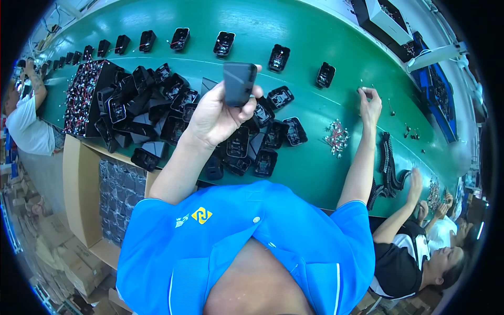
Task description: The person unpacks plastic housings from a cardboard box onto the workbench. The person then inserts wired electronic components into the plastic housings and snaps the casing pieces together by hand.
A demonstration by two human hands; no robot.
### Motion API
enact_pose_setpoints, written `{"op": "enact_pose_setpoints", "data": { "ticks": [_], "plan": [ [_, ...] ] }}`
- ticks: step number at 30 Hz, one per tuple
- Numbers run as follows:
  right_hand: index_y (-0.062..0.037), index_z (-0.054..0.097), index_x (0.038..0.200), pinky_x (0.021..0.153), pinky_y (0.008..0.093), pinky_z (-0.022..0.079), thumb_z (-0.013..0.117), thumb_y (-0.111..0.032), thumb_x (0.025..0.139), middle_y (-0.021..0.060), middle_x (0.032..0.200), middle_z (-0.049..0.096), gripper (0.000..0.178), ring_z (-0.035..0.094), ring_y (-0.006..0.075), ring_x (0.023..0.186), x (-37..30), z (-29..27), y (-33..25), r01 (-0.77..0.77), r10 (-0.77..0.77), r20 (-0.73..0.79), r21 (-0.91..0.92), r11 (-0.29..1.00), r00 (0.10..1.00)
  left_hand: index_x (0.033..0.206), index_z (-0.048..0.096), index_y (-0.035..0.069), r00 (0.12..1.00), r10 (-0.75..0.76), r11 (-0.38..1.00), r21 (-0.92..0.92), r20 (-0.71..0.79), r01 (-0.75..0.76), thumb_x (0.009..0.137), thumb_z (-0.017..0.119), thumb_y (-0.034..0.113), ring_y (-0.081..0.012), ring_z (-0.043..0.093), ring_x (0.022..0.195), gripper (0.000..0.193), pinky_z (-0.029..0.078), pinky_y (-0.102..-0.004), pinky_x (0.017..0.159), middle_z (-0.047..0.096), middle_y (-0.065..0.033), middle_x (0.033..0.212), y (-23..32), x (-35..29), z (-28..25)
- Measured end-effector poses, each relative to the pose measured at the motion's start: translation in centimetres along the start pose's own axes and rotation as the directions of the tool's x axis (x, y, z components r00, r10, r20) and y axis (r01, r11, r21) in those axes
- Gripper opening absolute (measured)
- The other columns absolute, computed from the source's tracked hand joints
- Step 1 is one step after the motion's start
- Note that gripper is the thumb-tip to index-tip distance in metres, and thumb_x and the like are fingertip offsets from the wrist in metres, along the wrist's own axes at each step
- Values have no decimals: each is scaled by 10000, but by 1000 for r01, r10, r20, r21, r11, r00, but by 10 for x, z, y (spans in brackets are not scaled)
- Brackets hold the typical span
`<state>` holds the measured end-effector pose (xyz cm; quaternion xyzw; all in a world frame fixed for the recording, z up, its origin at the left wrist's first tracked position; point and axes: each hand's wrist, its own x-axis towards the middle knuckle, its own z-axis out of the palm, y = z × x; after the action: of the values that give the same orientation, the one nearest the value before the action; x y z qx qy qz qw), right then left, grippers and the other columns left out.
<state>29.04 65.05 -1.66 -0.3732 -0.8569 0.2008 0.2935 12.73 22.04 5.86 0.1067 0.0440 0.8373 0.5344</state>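
My left hand (218,115) is raised over the bench with its fingers wrapped round a black plastic housing (238,84), whose smooth outer side shows. Out to the right, my right hand (370,105) is closed in a pinch above the green surface. A small wired part (360,89) seems to be at its fingertips, too small to make out well. Below and left of that hand lies a small pile of wired parts (336,138) with red and white leads. A heap of black housings (142,105), some open side up, spreads beneath and beside my left hand.
Open housings (224,44) stand in a spaced row along the green bench (294,31). At left are a black box of wired parts (86,97) and a carton (79,194). Black strips (387,163) lie at right, near a co-worker's hand (415,186). Another person (31,121) works far left.
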Motion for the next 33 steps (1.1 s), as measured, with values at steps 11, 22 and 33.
{"op": "enact_pose_setpoints", "data": {
  "ticks": [11,22,33],
  "plan": [
    [-119,695,967,989,362,379,746,-16,798,0,1006,725,204,616,157,1039,-122,-2,-265,497,-627,-42,651,574,778,1544,337,178,970,212,961,207,-120,-185,1097,354,222,-245,585,1182,449,536,-352,951,525,-174,1373,-28,10,20],
    [-131,698,894,1060,459,228,781,-89,733,12,1183,649,186,482,231,1210,-142,10,-265,596,-630,-48,389,703,775,1546,321,96,940,311,837,509,-141,-201,1056,492,132,-209,554,1215,520,480,-332,1028,502,-143,1393,-31,2,22],
    [-92,718,891,1065,401,331,762,-34,691,74,1362,556,213,437,259,1230,-143,19,-248,608,-602,-211,530,592,770,1466,417,13,921,389,472,866,-35,-167,952,677,57,-203,607,1161,578,493,-298,1021,592,-164,1280,-38,-9,32]
  ]
}}
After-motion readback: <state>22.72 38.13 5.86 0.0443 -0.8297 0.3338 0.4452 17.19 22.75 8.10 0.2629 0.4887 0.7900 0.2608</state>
